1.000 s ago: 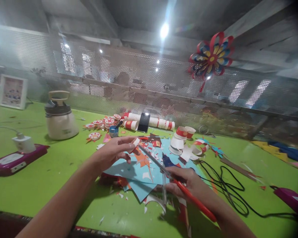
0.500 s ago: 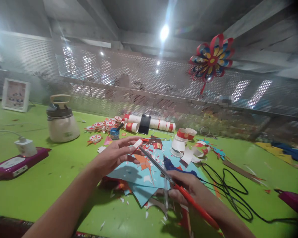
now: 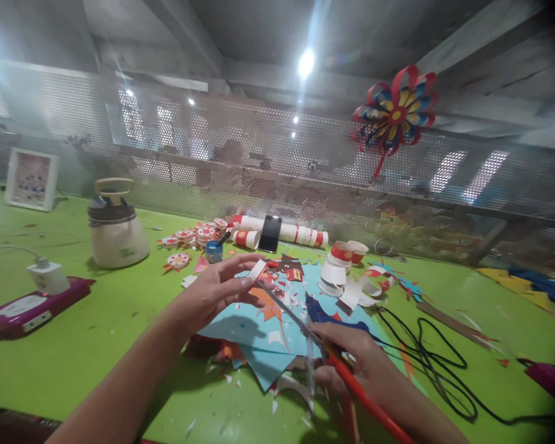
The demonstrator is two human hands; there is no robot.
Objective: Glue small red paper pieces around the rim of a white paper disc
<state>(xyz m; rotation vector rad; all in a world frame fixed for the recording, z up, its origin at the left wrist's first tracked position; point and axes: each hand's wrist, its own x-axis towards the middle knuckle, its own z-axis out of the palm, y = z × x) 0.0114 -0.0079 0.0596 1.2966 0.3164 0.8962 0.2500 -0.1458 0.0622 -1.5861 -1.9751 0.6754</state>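
My left hand [image 3: 215, 288] pinches a small white paper piece [image 3: 258, 270] with a red edge between thumb and fingers. In my right hand [image 3: 356, 354] is a pair of scissors [image 3: 361, 394] with red handles. Their long metal blades point up and left, the tips at the lower edge of the paper piece. Whether the blades touch it, I cannot tell. Beneath both hands lie light-blue paper sheets [image 3: 234, 330], strewn with red, white and orange scraps. A dark blue glue gun [image 3: 333, 316] rests just beyond my right hand, partly covered by it.
Cut paper cups [image 3: 332, 274] stand right of the sheets. Behind are a phone [image 3: 271, 234], a row of stacked cups [image 3: 293, 232], a blue-lidded jar [image 3: 214, 251] and red-white paper discs [image 3: 206, 233]. A black cord [image 3: 425, 364] loops at right; a kettle [image 3: 119, 237] and power strip [image 3: 37, 311] stand left.
The scissors have shifted slightly left and down, their blades looking closer together. The paper piece in my left hand has turned a little. Everything else stays in place.
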